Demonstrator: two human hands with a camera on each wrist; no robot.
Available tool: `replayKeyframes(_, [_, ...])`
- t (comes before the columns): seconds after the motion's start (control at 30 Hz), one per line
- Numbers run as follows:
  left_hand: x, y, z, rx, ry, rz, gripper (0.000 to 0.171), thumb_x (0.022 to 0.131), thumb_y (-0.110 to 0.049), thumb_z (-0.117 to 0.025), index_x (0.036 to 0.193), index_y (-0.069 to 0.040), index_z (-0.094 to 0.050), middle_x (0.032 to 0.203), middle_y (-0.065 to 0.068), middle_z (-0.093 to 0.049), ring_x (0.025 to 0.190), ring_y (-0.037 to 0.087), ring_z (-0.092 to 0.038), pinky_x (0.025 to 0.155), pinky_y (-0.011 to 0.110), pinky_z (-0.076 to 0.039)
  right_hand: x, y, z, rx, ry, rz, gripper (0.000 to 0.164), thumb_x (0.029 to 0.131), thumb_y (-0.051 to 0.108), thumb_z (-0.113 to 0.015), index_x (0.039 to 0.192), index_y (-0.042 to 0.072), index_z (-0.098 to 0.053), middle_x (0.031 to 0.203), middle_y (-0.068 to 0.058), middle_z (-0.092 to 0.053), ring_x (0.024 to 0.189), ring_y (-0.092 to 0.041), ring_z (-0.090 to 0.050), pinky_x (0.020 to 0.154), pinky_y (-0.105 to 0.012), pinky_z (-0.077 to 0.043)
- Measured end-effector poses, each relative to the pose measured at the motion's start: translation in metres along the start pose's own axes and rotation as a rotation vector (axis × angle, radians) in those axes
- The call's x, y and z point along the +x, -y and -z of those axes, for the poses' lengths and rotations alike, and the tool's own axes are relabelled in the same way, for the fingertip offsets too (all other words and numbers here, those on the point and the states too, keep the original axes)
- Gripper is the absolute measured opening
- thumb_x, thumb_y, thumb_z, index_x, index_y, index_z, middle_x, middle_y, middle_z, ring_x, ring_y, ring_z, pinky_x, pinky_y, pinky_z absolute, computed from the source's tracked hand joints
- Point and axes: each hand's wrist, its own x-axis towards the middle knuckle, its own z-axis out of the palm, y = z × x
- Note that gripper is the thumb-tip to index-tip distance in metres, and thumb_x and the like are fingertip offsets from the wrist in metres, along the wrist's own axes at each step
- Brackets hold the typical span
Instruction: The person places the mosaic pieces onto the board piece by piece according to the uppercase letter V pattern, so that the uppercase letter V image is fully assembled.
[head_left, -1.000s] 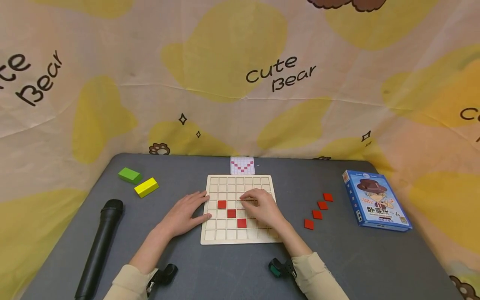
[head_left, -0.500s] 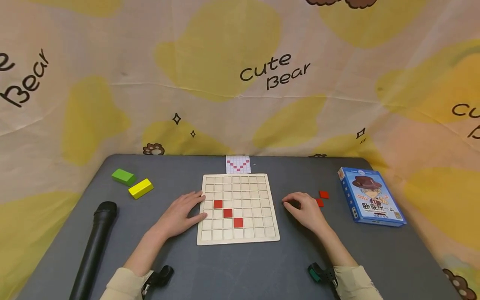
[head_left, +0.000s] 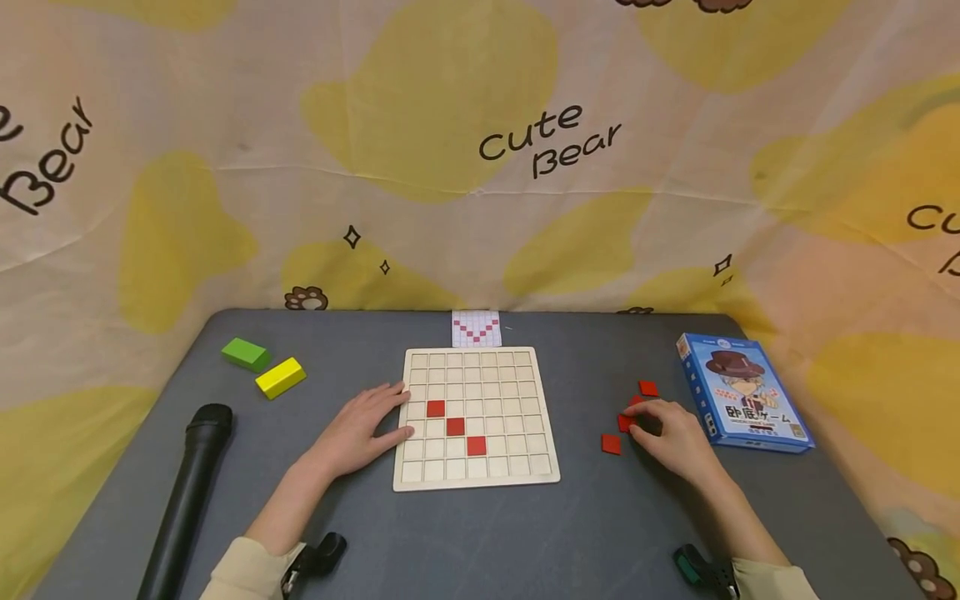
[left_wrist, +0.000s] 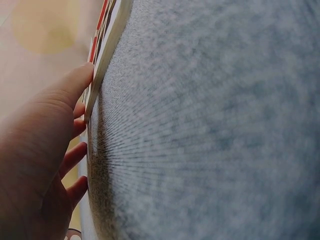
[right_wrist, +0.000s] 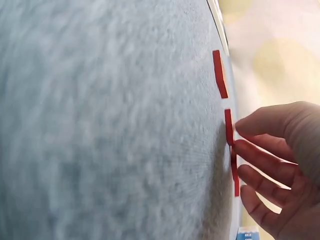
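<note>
A pale grid board [head_left: 510, 481] lies mid-table with three red square tiles on a diagonal, among them a middle tile [head_left: 455, 427]. My left hand [head_left: 358, 429] rests at the board's left edge, thumb and fingertips touching it, fingers spread. Right of the board, my right hand [head_left: 673, 437] hovers at several loose red tiles, thumb and fingertips close to one tile [head_left: 626, 423] and partly covering another. In the right wrist view, the fingers bend loosely beside a flat-lying tile [right_wrist: 229, 127]; no grip shows. A nearer loose tile [head_left: 611, 444] lies apart from the fingers.
Behind the board is a small card [head_left: 476, 329] with a pink V pattern. A blue game box [head_left: 746, 392] stands right of the loose tiles. To the left lie a green block [head_left: 246, 354], a yellow block [head_left: 281, 378] and a black microphone-shaped object [head_left: 187, 492].
My right hand has moved from over the board rightward to the loose red tiles. The left hand stays at the board's edge, and the three tiles on the board are unchanged.
</note>
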Motion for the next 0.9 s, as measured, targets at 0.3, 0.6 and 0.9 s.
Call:
replayKeyframes(0.3, [0.001, -0.001, 0.001, -0.017, -0.001, -0.006, 0.063, 0.091, -0.040, -0.068, 0.141, -0.006, -0.052, 0.149, 0.013, -0.044, 0.138, 0.036, -0.036, 0.109, 0.060, -0.029, -0.003, -0.002, -0.001, -0.017, 0.011, 0.023, 0.026, 0.079, 0.006, -0.078, 0.105, 0.007, -0.072, 0.101, -0.007, -0.068, 0.088, -0.022, -0.059, 0.078, -0.044, -0.052])
replayKeyframes(0.6, [0.001, -0.002, 0.002, -0.018, 0.001, -0.002, 0.063, 0.091, -0.041, -0.067, 0.141, -0.007, -0.052, 0.149, 0.013, -0.044, 0.139, 0.036, -0.035, 0.110, 0.060, -0.028, 0.001, 0.001, -0.006, 0.000, -0.021, 0.040, 0.025, 0.079, 0.012, -0.081, 0.103, 0.010, -0.073, 0.098, -0.003, -0.069, 0.083, -0.020, -0.059, 0.072, -0.036, -0.050])
replayKeyframes(0.9, [0.001, -0.002, 0.001, -0.015, -0.004, 0.008, 0.063, 0.090, -0.040, -0.068, 0.141, -0.007, -0.052, 0.148, 0.013, -0.044, 0.138, 0.036, -0.036, 0.108, 0.061, -0.029, 0.016, 0.016, -0.016, 0.041, 0.005, -0.001, 0.024, 0.082, 0.013, -0.079, 0.104, 0.009, -0.072, 0.096, -0.004, -0.069, 0.085, -0.021, -0.061, 0.077, -0.043, -0.052])
